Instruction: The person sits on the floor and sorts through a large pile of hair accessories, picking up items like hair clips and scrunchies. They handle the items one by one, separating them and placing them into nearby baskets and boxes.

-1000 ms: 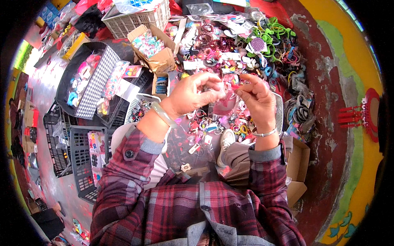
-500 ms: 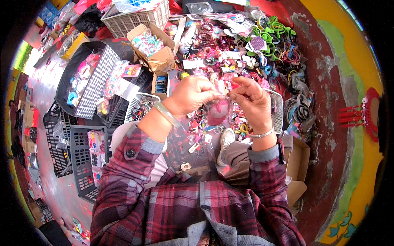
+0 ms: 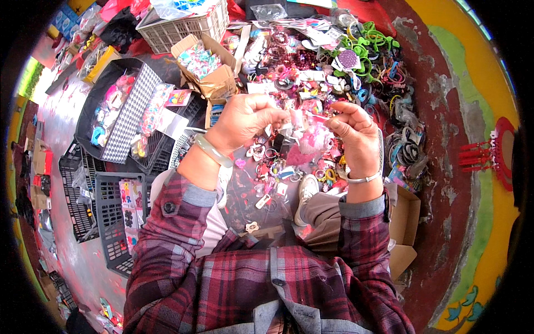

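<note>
My left hand [image 3: 247,122], a pale bangle at its wrist, is closed with thumb and forefinger pinched together; what it pinches is too small and blurred to make out. My right hand [image 3: 356,136], wearing a silvery bracelet, pinches the upper end of a pink, fluffy-looking hair accessory [image 3: 312,140]. This hangs in the gap between both hands, and its lower part looks darker pink and slightly see-through. Beneath and beyond lies a heap of hair ties and small trinkets [image 3: 286,80], partly hidden by my hands.
Left of me are a grey plastic crate [image 3: 111,222], a black box with a checked side [image 3: 130,111] and an open carton of small packets [image 3: 214,83]. A pale crate [image 3: 186,28] stands farther back. An empty-looking carton [image 3: 405,220] is by my right leg.
My hands have moved apart, the left leftward and the right slightly rightward. The pink accessory between them has shifted right and up and now looks fluffier.
</note>
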Demonstrator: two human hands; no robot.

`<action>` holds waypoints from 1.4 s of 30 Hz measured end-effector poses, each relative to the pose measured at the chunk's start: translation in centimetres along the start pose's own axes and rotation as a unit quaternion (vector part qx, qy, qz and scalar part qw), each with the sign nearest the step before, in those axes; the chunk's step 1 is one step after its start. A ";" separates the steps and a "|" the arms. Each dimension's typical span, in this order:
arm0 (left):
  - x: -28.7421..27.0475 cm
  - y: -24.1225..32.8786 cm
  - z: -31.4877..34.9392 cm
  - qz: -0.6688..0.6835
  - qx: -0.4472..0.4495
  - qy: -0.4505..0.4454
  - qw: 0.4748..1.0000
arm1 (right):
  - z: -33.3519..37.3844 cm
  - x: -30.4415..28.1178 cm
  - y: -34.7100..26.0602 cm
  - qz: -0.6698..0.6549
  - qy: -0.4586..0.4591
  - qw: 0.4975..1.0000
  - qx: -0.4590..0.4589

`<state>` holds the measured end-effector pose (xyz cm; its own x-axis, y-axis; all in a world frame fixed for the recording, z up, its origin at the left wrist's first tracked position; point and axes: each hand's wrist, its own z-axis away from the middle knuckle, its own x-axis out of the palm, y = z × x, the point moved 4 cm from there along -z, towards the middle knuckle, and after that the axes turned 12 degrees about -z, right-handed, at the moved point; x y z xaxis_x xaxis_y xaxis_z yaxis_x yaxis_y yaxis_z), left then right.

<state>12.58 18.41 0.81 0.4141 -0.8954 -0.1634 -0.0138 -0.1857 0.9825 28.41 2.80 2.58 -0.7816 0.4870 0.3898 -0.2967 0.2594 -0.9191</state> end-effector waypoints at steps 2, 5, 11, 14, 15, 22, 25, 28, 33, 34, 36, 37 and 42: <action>0.0 0.0 -0.2 0.068 -0.008 0.012 0.998 | -0.1 -0.3 -0.3 -0.019 0.004 1.000 -0.006; 1.1 0.4 -0.5 0.116 -0.015 0.001 0.993 | -0.3 -0.4 0.1 -0.016 0.011 1.000 -0.008; 3.7 -0.4 -0.5 0.088 -0.040 -0.025 0.995 | -0.2 0.4 1.4 -0.037 0.018 0.999 -0.002; 3.3 -0.9 -0.4 0.076 -0.056 -0.008 0.995 | -0.3 0.1 1.6 -0.046 0.030 0.998 0.003; 3.2 -1.0 -0.4 0.076 -0.065 -0.005 0.995 | -0.3 0.1 1.7 -0.047 0.031 0.998 0.006; 3.3 0.1 -0.6 0.104 -0.037 0.013 0.994 | -0.3 0.4 1.6 -0.042 0.035 0.998 0.019; 3.6 0.7 -0.6 0.108 -0.049 0.017 0.993 | -0.4 0.4 2.2 -0.022 0.014 1.000 0.003; 2.9 -0.5 -0.6 0.014 -0.035 0.031 0.999 | -0.3 0.8 2.0 -0.015 0.014 1.000 0.000; 2.8 -0.4 -0.7 0.023 0.017 0.044 0.999 | -0.3 0.5 1.5 -0.027 0.051 0.997 0.046; 2.8 -0.2 -0.7 0.023 0.001 0.036 0.999 | -0.3 0.4 1.4 -0.031 0.049 0.998 0.041; 2.8 0.3 -0.4 0.022 -0.031 0.021 0.999 | -0.2 0.4 1.4 -0.039 0.043 0.998 0.031; 2.7 0.3 -0.4 0.031 -0.028 0.026 0.999 | -0.3 0.2 1.3 -0.044 0.052 0.997 0.021; 1.7 0.1 -0.3 0.004 -0.016 0.089 0.996 | -0.6 -0.4 0.6 -0.031 0.104 0.993 0.035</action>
<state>13.58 17.02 0.62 0.5681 -0.8111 -0.1395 0.0098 -0.1628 0.9866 28.89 3.28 1.90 -0.6326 0.6357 0.4424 -0.3831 0.2395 -0.8921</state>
